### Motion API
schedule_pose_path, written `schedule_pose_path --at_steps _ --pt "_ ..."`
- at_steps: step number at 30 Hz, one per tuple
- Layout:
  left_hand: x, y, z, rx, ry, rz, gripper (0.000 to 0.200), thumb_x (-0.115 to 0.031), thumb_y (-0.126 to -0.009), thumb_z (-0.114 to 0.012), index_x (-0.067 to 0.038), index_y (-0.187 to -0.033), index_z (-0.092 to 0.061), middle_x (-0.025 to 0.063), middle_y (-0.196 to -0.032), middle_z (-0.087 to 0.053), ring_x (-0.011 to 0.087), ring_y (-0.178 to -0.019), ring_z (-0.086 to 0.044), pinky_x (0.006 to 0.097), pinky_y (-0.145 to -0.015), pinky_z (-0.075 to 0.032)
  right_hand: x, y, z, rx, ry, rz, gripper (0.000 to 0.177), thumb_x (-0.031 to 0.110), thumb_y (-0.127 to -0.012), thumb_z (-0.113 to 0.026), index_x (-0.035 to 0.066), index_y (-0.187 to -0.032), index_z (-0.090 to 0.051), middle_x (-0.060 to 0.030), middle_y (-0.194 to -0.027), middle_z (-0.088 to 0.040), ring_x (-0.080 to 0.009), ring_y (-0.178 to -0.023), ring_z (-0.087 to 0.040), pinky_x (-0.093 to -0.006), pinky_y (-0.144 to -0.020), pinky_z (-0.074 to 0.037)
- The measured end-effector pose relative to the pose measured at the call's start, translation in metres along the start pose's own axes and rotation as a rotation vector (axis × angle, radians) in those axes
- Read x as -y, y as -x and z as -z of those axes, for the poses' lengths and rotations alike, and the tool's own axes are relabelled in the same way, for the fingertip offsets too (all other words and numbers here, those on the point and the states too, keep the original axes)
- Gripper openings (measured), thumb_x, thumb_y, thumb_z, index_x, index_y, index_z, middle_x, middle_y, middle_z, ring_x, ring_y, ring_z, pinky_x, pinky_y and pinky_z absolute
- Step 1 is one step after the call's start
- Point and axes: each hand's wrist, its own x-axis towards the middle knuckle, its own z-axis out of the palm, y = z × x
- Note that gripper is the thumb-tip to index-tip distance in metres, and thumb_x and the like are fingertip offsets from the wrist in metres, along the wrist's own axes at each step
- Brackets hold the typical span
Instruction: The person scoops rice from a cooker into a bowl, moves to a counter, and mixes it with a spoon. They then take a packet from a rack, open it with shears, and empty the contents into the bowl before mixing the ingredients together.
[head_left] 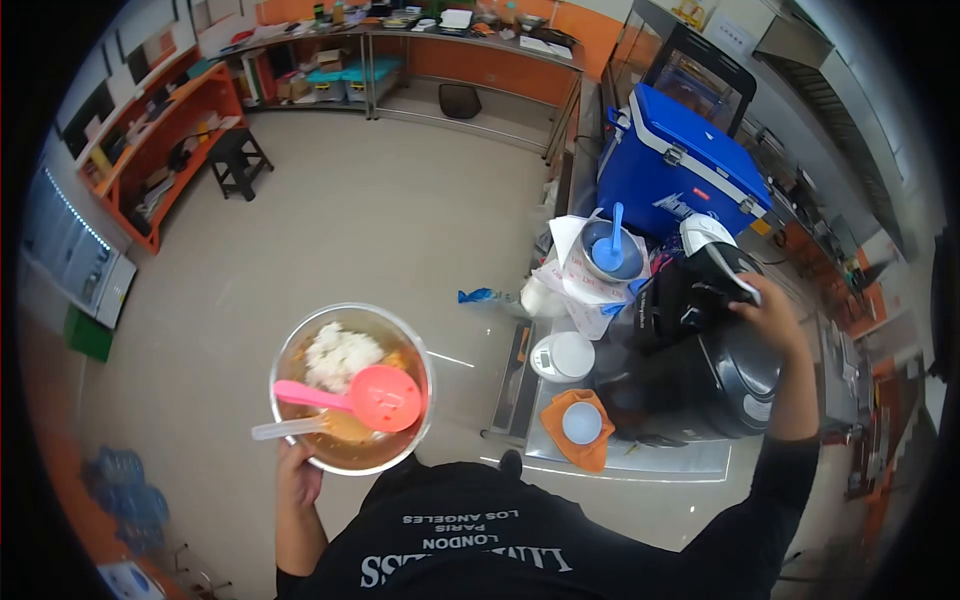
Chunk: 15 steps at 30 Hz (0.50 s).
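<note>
My left hand (pixel 299 474) grips the near rim of a steel mixing bowl (pixel 426 400), held out over the floor. In the bowl lie white rice (pixel 340 352) and orange-brown food. A pink ladle (pixel 386 398) and a utensil with a clear handle (pixel 288 428) rest across it. My right hand (pixel 772 312) is at the raised lid (pixel 722 268) of a large black rice cooker (pixel 670 385), fingers curled at its pale edge. The cooker's inside is hidden from me.
On the steel table are a white scale (pixel 564 357), a small cup (pixel 581 423) on an orange cloth (pixel 590 455), and a metal bowl (pixel 632 268) with a blue ladle (pixel 612 243). Behind stands a blue cooler (pixel 670 160). A black stool (pixel 238 163) is at left.
</note>
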Motion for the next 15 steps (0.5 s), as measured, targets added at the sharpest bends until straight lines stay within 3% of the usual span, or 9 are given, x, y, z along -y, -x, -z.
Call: schedule_pose_path --at_steps 2,5,9,10,12,13,15 --pt "-0.009 -0.004 0.034 -0.067 -0.041 0.050 0.075 -0.002 -0.074 -0.049 -0.005 -0.145 -0.025 0.0131 -0.140 -0.041 0.0282 -0.128 -0.044 0.0421 -0.104 -0.042 0.002 0.010 -0.020 -0.060 -0.020 -0.062 0.039 0.009 -0.076 -0.072 -0.001 -0.113 -0.061 -0.0101 -0.108 -0.064 -0.0201 -0.105 -0.057 -0.0310 -0.095 -0.040" --pt "-0.043 -0.023 0.052 -0.098 -0.102 0.101 0.074 -0.001 -0.074 -0.046 -0.005 -0.145 -0.023 0.0148 -0.139 -0.041 0.0290 -0.127 -0.045 0.0415 -0.102 -0.044 0.010 0.004 -0.010 0.055 -0.145 -0.183 0.038 0.020 -0.080 -0.070 0.000 -0.112 -0.065 -0.0077 -0.104 -0.067 -0.0157 -0.102 -0.057 -0.0304 -0.093 -0.040" --pt "-0.053 -0.049 0.065 -0.093 -0.108 0.102 0.075 -0.001 -0.074 -0.046 -0.005 -0.145 -0.023 0.0153 -0.139 -0.041 0.0297 -0.127 -0.045 0.0420 -0.103 -0.043 0.001 0.007 -0.025 0.002 -0.088 -0.243 0.037 0.017 -0.081 -0.071 -0.002 -0.112 -0.065 -0.0103 -0.101 -0.068 -0.0174 -0.098 -0.059 -0.0305 -0.092 -0.041" --pt "-0.052 -0.057 0.068 -0.075 -0.121 0.118 0.075 -0.001 -0.074 -0.046 -0.005 -0.145 -0.023 0.0153 -0.139 -0.041 0.0297 -0.127 -0.045 0.0420 -0.103 -0.043 0.014 0.008 -0.022 -0.002 0.009 -0.256 0.032 0.012 -0.080 -0.070 -0.001 -0.109 -0.067 -0.0137 -0.109 -0.065 -0.0211 -0.102 -0.058 -0.0323 -0.093 -0.041" --pt "-0.051 -0.075 0.069 -0.019 -0.070 0.112 0.076 -0.002 -0.073 -0.048 -0.005 -0.145 -0.024 0.0153 -0.138 -0.041 0.0297 -0.127 -0.045 0.0428 -0.104 -0.042 0.035 0.011 -0.018 -0.054 0.318 -0.174 0.038 0.011 -0.081 -0.069 0.002 -0.118 -0.062 -0.0149 -0.125 -0.057 -0.0251 -0.109 -0.055 -0.0340 -0.094 -0.041" --pt "-0.051 -0.085 0.064 0.012 -0.078 0.099 0.077 -0.002 -0.072 -0.048 -0.005 -0.145 -0.024 0.0150 -0.138 -0.042 0.0297 -0.127 -0.044 0.0432 -0.105 -0.040 0.054 0.013 -0.023 -0.061 0.318 -0.190 0.038 0.011 -0.081 -0.069 0.002 -0.118 -0.062 -0.0149 -0.125 -0.057 -0.0251 -0.109 -0.055 -0.0340 -0.094 -0.041" --pt "-0.048 -0.106 0.057 0.016 -0.065 0.145 0.077 -0.002 -0.072 -0.048 -0.005 -0.145 -0.024 0.0148 -0.138 -0.042 0.0296 -0.127 -0.044 0.0431 -0.105 -0.040 0.123 0.008 -0.052 -0.349 0.254 -0.314 0.052 0.011 -0.084 -0.066 0.006 -0.132 -0.049 -0.0151 -0.137 -0.047 -0.0276 -0.116 -0.051 -0.0362 -0.096 -0.040"
